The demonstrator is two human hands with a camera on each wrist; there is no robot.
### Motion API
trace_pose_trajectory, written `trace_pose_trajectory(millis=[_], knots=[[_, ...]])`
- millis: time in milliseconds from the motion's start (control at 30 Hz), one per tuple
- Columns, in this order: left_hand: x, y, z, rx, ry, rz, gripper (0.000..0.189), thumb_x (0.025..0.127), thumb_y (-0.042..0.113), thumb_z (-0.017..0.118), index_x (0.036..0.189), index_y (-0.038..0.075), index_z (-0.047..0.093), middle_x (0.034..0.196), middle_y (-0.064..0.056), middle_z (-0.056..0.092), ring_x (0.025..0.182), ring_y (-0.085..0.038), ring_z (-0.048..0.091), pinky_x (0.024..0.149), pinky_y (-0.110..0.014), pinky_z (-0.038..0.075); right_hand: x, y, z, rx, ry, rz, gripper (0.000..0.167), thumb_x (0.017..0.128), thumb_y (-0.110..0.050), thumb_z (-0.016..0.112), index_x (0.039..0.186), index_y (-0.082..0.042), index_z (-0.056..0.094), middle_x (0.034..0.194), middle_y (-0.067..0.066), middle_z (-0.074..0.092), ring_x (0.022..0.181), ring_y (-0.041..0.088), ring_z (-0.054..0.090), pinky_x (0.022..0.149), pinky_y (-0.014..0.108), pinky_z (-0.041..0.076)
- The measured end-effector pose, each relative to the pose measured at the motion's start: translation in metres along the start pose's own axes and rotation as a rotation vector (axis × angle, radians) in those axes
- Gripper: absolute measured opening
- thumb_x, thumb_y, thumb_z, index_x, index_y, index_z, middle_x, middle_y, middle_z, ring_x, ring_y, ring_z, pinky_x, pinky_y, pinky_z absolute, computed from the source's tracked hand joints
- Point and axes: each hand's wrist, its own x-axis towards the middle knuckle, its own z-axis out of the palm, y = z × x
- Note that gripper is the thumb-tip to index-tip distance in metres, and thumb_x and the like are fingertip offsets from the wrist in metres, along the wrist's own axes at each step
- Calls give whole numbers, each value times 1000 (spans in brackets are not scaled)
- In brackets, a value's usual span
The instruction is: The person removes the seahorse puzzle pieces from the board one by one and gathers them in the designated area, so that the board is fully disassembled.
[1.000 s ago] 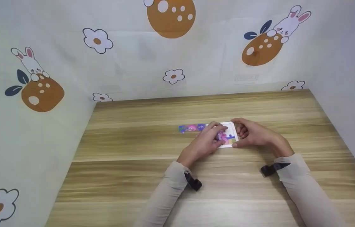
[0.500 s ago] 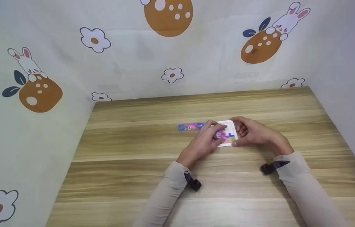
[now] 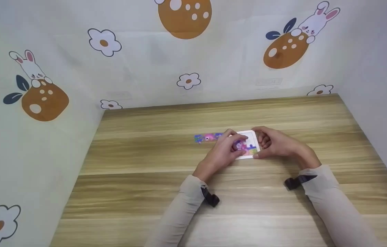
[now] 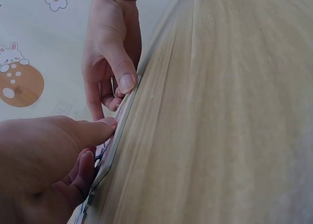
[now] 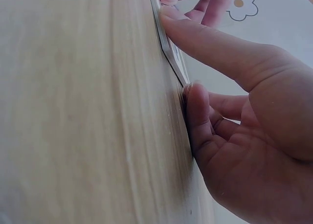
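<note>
In the head view, a small white-framed jigsaw board lies flat on the table, partly filled with pink, blue and yellow-green pieces. My right hand grips the board's right side, thumb at the near corner and index finger at the far one. Over the board's left part bends my left hand. Its thumb and index finger pinch at a pink puzzle piece inside the frame; the hand hides much of it. In the left wrist view, the thumb touches the board's near edge.
A row of blue and pink puzzle pieces lies just left of the board, partly behind the left hand. The wood-grain table meets a wall covering printed with rabbits and flowers at the back and sides.
</note>
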Motion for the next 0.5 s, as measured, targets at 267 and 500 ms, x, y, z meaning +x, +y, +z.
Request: trace_pose_trajectory(millis=[267, 500], knots=[[0, 0, 0, 21, -22, -3, 42, 101, 20, 78, 143, 17, 71, 123, -3, 57, 101, -8, 63, 88, -14, 53, 0, 1, -1, -9, 1, 7, 98, 79, -14, 98, 160, 0, 43, 110, 15, 60, 97, 23, 57, 84, 21, 52], [-2, 3, -6, 32, -81, -28, 46, 104, 22, 75, 149, 18, 67, 127, -3, 56, 107, -10, 61, 92, -18, 54, 0, 0, 0, -11, 0, 3, 98, 80, -14, 97, 160, 1, 43, 111, 15, 60, 97, 23, 57, 84, 22, 53]])
